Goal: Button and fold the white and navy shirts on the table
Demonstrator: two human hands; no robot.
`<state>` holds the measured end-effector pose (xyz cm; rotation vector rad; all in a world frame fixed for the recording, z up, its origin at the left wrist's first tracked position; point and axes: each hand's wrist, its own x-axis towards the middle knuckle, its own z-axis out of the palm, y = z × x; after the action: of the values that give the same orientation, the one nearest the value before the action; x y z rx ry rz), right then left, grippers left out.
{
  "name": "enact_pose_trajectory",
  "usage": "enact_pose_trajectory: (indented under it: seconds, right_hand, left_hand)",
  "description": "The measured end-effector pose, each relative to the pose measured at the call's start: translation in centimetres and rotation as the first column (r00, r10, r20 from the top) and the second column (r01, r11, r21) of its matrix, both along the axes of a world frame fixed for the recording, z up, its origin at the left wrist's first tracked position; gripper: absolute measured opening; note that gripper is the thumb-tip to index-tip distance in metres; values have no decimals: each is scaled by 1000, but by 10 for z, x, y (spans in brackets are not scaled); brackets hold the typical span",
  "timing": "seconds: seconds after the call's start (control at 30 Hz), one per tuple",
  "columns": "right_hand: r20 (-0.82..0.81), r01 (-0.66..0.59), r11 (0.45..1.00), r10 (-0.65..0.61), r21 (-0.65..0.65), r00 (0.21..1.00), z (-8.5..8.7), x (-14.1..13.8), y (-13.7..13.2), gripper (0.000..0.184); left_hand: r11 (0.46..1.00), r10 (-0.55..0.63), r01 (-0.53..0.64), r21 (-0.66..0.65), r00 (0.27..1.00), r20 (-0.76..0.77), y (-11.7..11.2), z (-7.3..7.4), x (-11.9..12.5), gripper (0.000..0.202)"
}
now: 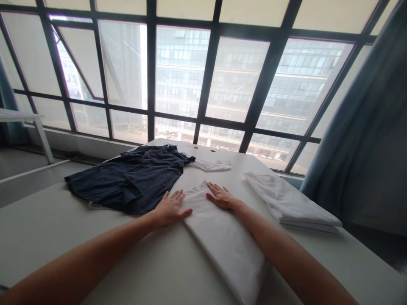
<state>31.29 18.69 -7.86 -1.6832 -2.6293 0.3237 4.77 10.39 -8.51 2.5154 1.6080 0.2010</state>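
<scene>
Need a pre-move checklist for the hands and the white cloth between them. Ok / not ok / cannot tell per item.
Right hand flat on the white folded cloth: ok.
Left hand flat beside the cloth, thumb at its edge: ok.
Both hands open, nothing gripped: ok.
Cloth's near end in view: not ok, it runs out of the picture.
Dark blue shirt apart from the cloth: cannot tell, the edges nearly meet.
Folded white stack apart from the hands: ok.

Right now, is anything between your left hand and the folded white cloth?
Nothing visible. The left hand lies against the edge of the white cloth, with no gap showing. The navy shirt lies on the hand's other side, not between them.
</scene>
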Motion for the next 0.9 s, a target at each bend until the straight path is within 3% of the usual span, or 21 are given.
enact_pose_trajectory:
  seconds: [0.13,0.23,0.33,0.43,0.5,0.63,0.73,0.9]
  right_hand:
    - [-37,-17,1000,17,15,999,-2,0,1,86]
    - [-58,-42,999,43,23,997,-2,1,3,87]
    - [-30,-49,994,52,96,998,0,-2,4,85]
    - [0,27,957,-28,289,1000,3,-15,-3,77]
    - [-15,61,937,-60,343,998,6,-28,-17,70]
    - [-58,-87,985,97,151,994,14,-45,-59,71]
    - [-70,-197,980,199,35,978,17,-34,-84,78]
    - [-6,-68,998,68,17,998,11,17,-85,81]
  left_hand:
    - [991,13,-10,135,1000,-20,-3,0,2,80]
    - [944,-206,198,265,979,1,-11,-2,16,72]
    - [903,-396,387,185,918,13,-13,-6,27,72]
    - [923,-378,375,89,926,22,-1,-9,21,76]
    - [937,-343,341,71,939,17,13,-8,10,77]
    - [960,-276,275,56,961,20,36,-6,-16,74]
    - [978,-206,205,35,978,19,43,-5,-28,78]
    - [985,-174,174,-15,985,-3,45,-2,-33,81]
